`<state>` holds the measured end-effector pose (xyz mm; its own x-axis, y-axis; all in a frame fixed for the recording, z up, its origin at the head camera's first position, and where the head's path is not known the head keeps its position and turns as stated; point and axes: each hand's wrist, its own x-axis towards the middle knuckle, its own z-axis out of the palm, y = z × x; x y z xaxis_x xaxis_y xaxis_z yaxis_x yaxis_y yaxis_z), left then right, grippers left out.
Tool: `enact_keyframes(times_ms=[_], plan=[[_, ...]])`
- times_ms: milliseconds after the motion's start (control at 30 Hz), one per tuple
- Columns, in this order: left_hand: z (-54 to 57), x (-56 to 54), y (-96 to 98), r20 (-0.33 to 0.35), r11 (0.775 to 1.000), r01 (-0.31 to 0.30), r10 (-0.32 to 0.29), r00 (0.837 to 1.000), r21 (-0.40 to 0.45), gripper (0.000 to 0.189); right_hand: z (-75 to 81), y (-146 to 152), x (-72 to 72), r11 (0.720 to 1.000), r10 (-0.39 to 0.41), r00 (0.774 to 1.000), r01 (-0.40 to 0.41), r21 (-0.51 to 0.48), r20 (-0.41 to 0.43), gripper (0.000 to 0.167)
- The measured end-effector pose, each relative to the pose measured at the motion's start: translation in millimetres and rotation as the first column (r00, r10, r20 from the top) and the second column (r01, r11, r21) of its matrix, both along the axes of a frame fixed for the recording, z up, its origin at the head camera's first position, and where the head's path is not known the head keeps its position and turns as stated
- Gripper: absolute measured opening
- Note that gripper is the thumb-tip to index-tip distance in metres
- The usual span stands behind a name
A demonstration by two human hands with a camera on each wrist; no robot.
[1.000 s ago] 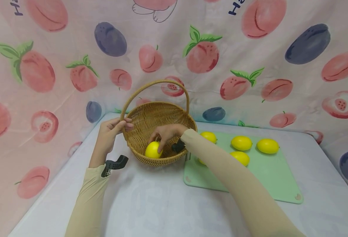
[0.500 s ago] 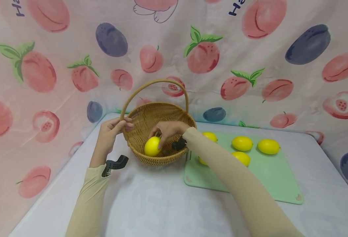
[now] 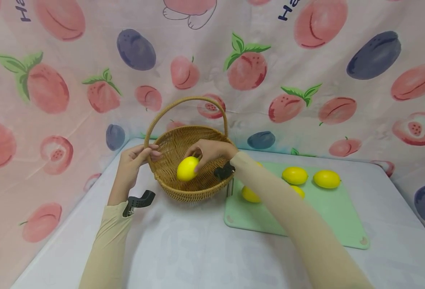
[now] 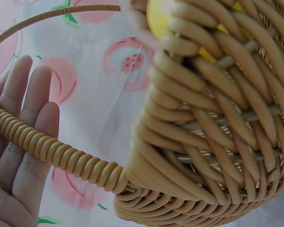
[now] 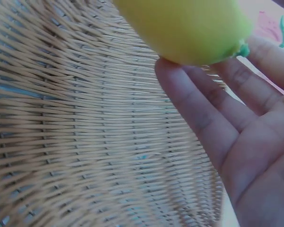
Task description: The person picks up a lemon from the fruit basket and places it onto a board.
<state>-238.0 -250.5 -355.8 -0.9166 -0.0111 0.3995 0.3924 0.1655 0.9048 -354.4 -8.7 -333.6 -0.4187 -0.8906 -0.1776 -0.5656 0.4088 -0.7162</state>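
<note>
A wicker basket (image 3: 194, 196) with a tall arched handle (image 3: 183, 100) stands tilted toward me on the white table. My left hand (image 3: 134, 160) pinches the foot of the handle between thumb and fingers; in the left wrist view its fingers (image 4: 45, 123) lie rather straight behind the wrapped cane. Inside the basket's mouth, my right hand (image 3: 212, 152) holds a yellow lemon (image 3: 187, 168) with its fingertips. The right wrist view shows this lemon (image 5: 189, 28) raised off the woven wall, its green stem end toward the palm.
To the right of the basket lies a light green cutting board (image 3: 328, 220) bearing several lemons, among them one lemon (image 3: 327, 179) at the far right. The right sleeve (image 3: 288, 200) hides part of the board and some lemons. A fruit-print cloth (image 3: 205, 48) hangs behind.
My right hand has raised the lemon from the near inner side of the basket. The basket's handle has shifted slightly left, with my left hand still on it.
</note>
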Motion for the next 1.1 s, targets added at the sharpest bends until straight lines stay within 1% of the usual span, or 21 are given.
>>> enact_keyframes(times_ms=[167,333,400,433,567,633,700,900,1000,1100], plan=[[-0.1,-1.2,0.0,-0.003,1.000,0.004,-0.004,1.000,0.010,0.038,11.8,12.0,2.2,0.997,-0.017,1.000,0.016,-0.075,-0.017,0.050],[0.6,-3.3,-0.3,0.002,0.999,0.024,-0.025,1.000,0.049,0.021,23.2,29.6,8.8,0.992,-0.075,0.995,0.069,-0.103,-0.063,0.049],[4.6,-0.9,1.3,0.005,0.997,0.033,-0.034,0.999,0.065,0.018,25.8,37.9,11.1,0.990,-0.094,0.993,0.086,-0.115,-0.065,0.049],[4.7,-1.2,0.9,0.007,0.997,0.035,-0.036,0.999,0.071,0.019,26.9,42.2,12.5,0.988,-0.102,0.993,0.094,-0.119,-0.062,0.049],[3.9,-3.8,-1.0,0.009,0.995,0.046,-0.047,0.999,0.091,0.023,27.4,59.5,14.8,0.983,-0.132,0.990,0.124,-0.137,-0.054,0.051],[0.9,-7.7,-3.7,0.006,0.994,0.054,-0.055,0.998,0.095,0.026,27.7,68.0,16.0,0.980,-0.148,0.987,0.138,-0.142,-0.058,0.052],[1.8,-8.1,-4.0,0.002,0.994,0.062,-0.063,0.998,0.094,0.021,27.6,76.1,16.9,0.977,-0.160,0.986,0.150,-0.152,-0.054,0.053],[3.4,-11.1,-6.0,0.010,0.996,0.059,-0.060,0.998,0.060,0.027,26.8,96.0,22.4,0.963,-0.192,0.981,0.180,-0.199,-0.039,0.053],[4.2,-14.6,-8.1,0.005,0.996,0.077,-0.077,0.997,0.052,0.022,25.4,104.6,25.9,0.952,-0.217,0.976,0.204,-0.228,-0.032,0.053],[5.2,-18.8,-10.8,-0.001,0.995,0.090,-0.090,0.996,0.050,0.016,23.8,113.5,29.8,0.940,-0.253,0.966,0.235,-0.249,-0.045,0.052]])
